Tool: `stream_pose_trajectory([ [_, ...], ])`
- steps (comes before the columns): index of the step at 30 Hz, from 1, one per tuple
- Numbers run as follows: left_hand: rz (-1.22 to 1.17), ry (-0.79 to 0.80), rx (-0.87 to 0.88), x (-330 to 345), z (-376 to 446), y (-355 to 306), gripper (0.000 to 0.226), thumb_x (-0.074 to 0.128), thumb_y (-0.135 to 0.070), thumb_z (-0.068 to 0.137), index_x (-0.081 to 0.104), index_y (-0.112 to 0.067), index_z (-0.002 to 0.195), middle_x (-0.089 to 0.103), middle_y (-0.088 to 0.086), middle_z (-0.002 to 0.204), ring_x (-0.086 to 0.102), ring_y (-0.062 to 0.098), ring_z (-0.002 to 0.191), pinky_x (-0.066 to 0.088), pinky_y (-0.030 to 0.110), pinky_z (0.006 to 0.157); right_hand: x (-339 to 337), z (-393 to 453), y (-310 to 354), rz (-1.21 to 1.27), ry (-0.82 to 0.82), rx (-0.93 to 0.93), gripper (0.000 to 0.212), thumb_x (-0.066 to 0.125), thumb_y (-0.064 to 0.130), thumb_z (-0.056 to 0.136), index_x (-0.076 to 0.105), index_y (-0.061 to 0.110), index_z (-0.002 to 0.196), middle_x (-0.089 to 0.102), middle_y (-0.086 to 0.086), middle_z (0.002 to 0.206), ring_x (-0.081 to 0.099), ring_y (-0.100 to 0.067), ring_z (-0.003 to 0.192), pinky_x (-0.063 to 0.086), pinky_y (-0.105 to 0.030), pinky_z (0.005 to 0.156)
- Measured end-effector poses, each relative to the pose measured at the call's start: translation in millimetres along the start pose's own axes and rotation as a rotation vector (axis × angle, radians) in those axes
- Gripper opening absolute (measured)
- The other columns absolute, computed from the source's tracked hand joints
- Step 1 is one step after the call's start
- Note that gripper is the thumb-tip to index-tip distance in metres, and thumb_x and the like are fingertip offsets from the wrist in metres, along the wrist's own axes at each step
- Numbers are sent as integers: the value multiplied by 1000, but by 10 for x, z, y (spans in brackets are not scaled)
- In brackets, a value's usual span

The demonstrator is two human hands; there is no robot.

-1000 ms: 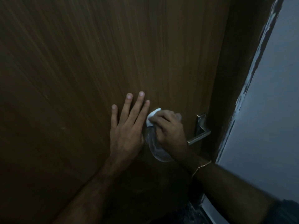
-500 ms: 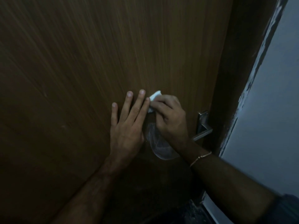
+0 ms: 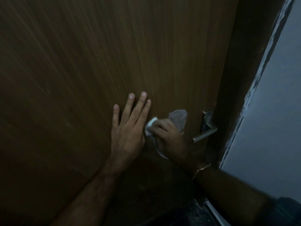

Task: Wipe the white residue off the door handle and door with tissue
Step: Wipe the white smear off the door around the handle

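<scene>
A dark brown wooden door (image 3: 81, 79) fills most of the view. My left hand (image 3: 128, 128) lies flat against it, fingers spread and pointing up. Just to its right, my right hand (image 3: 169, 136) presses a white tissue (image 3: 150, 125) onto the door, with a crumpled clear plastic wrapper (image 3: 178, 118) also held in that hand and sticking out above and below it. The silver lever door handle (image 3: 206, 132) is to the right of my right hand, untouched. The light is dim, and I cannot make out any white residue.
The dark door frame (image 3: 236, 79) runs down the right of the door. Beyond it is a pale grey wall (image 3: 273, 111) with a rough painted edge. A thin bracelet (image 3: 202, 169) sits on my right wrist. Dark floor shows at the bottom.
My right hand rubbed the tissue up the door beside my left fingertips, then came back down and a little left. The plastic wrapper now flips up above the hand. My left hand stayed put.
</scene>
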State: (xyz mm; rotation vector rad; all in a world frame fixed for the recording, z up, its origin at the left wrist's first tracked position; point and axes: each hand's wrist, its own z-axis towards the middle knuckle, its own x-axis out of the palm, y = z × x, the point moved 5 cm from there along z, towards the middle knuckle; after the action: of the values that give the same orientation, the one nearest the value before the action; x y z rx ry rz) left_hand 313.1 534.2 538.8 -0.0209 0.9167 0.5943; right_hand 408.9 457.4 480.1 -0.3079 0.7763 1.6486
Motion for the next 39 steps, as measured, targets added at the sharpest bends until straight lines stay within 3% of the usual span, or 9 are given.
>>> stream_pose_trajectory([
  [3,-2,16,-8,45,-61,-5,75,51,-33,88,20,-21,155,2,-5,166,-7,19,153,-18,43,119,82,-95,-31,31,99,69,25,62,14,88,69,10,112,64,-8,113,57,-18,107,49,-31,92],
  [7,-30,25,-14,57,-134,20,79,57,-21,87,18,-23,156,1,-6,165,-6,17,153,-18,42,119,-129,324,77,94,-305,107,17,59,6,92,70,8,105,65,-6,105,57,-11,99,41,-15,92],
  [13,6,36,-5,80,-139,24,78,57,-28,87,21,-20,156,4,-3,166,-8,18,153,-16,44,119,119,-176,41,106,110,202,22,60,15,93,69,9,112,64,-7,115,54,-12,108,47,-33,97],
  [18,-18,46,-10,85,-138,4,69,32,-37,90,20,-21,156,2,-4,166,-7,18,153,-18,43,119,-107,202,123,170,-297,246,17,65,5,90,71,7,105,67,-5,107,59,-8,102,43,-14,94],
  [23,-11,33,2,91,-147,7,75,30,-44,86,20,-19,156,5,-2,165,-7,18,153,-16,43,118,177,-284,15,201,78,405,22,62,4,92,70,4,113,65,-16,114,59,-21,107,43,-27,96],
  [30,-11,7,12,107,-196,9,68,31,-37,90,21,-19,155,4,-3,165,-5,19,152,-14,44,119,87,53,164,182,-210,312,19,62,6,91,69,7,109,65,-7,109,58,-11,102,42,-13,92],
  [33,-14,3,19,107,-204,13,70,31,-40,90,21,-20,155,3,-4,165,-7,17,152,-13,45,119,260,-255,49,175,-21,389,23,63,1,90,70,2,112,66,-16,113,61,-23,106,34,-8,91],
  [35,-23,1,21,107,-205,15,68,30,-41,90,23,-19,155,4,-4,165,-7,17,152,-12,45,119,385,-485,22,204,91,488,25,62,1,92,66,2,117,64,-16,121,54,-14,114,23,5,92],
  [39,8,-6,36,134,-200,22,70,32,-39,89,20,-19,155,3,-3,165,-9,17,152,-18,43,118,260,-186,84,224,-185,430,19,65,5,91,68,9,109,66,-7,113,45,7,105,35,-6,97],
])
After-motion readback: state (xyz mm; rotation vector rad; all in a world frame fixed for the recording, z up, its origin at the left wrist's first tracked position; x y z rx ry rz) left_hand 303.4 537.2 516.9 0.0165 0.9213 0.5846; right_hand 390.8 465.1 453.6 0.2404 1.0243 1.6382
